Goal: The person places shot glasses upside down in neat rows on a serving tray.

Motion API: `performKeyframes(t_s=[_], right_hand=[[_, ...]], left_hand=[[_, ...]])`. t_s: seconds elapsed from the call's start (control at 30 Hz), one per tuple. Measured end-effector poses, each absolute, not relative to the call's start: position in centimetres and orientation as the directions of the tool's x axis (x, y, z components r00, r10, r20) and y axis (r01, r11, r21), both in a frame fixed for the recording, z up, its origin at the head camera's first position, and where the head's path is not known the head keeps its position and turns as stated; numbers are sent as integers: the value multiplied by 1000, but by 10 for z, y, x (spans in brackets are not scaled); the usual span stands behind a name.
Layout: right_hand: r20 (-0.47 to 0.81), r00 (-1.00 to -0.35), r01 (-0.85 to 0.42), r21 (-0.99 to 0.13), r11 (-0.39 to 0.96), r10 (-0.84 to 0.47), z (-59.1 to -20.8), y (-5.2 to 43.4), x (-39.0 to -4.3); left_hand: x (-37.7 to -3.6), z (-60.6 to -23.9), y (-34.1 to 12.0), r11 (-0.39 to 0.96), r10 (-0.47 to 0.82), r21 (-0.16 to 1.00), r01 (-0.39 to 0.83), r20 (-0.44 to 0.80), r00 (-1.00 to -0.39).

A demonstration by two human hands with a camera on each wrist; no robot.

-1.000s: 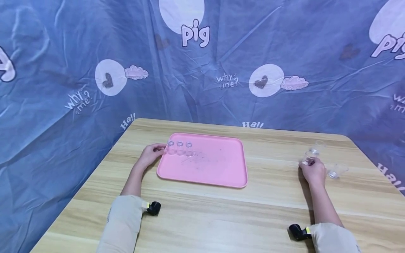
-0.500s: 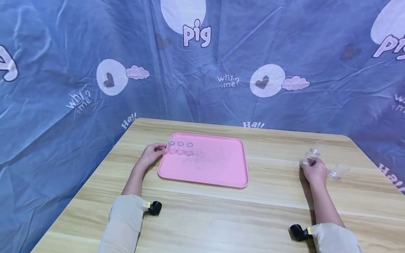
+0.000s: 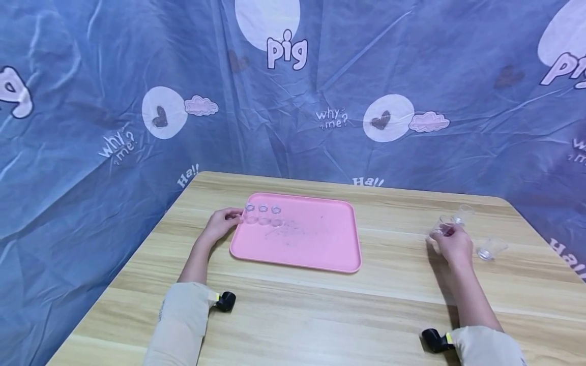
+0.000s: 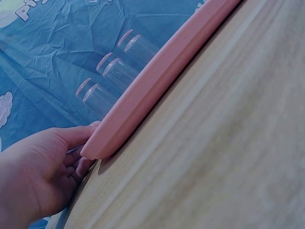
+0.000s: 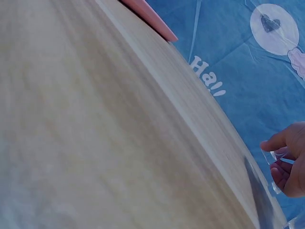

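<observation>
My left hand (image 3: 221, 223) pinches the left edge of a pink tray (image 3: 302, 256); in the left wrist view the thumb lies on the rim and the fingers curl beneath it. Three clear cups (image 3: 263, 214) stand upside down in a row at the tray's back left, thick bases upward. Out on the right, my right hand (image 3: 457, 248) grips another clear cup (image 3: 443, 221) just above the table, fingers partly hiding it. In the right wrist view, thumb and fingers close around that clear cup (image 5: 267, 155), and a shadow falls on the wood below.
Two more clear cups stand near the right hand: one behind it (image 3: 464, 212) and one to its right (image 3: 491, 248). Bare wood-grain table (image 3: 320, 310) lies between tray and right arm. A blue printed cloth (image 3: 284, 127) hangs along the table's back edge.
My right hand has shifted slightly left and up with its cup, moving away from the two other cups. The left hand keeps its hold on the tray edge.
</observation>
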State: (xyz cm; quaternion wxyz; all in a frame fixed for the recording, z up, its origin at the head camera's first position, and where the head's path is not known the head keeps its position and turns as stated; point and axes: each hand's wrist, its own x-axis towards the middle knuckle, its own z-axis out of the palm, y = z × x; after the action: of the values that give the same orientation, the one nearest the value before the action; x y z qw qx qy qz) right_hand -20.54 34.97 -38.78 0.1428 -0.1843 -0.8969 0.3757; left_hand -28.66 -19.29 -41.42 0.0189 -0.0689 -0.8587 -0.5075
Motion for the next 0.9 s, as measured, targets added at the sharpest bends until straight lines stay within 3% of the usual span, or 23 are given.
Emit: performKeyframes(t_s=[0.9], right_hand=[[224, -951, -2, -690, 724, 211, -361, 296, -211]], left_hand=[[-287, -415, -193, 471, 97, 871, 137, 103, -990]])
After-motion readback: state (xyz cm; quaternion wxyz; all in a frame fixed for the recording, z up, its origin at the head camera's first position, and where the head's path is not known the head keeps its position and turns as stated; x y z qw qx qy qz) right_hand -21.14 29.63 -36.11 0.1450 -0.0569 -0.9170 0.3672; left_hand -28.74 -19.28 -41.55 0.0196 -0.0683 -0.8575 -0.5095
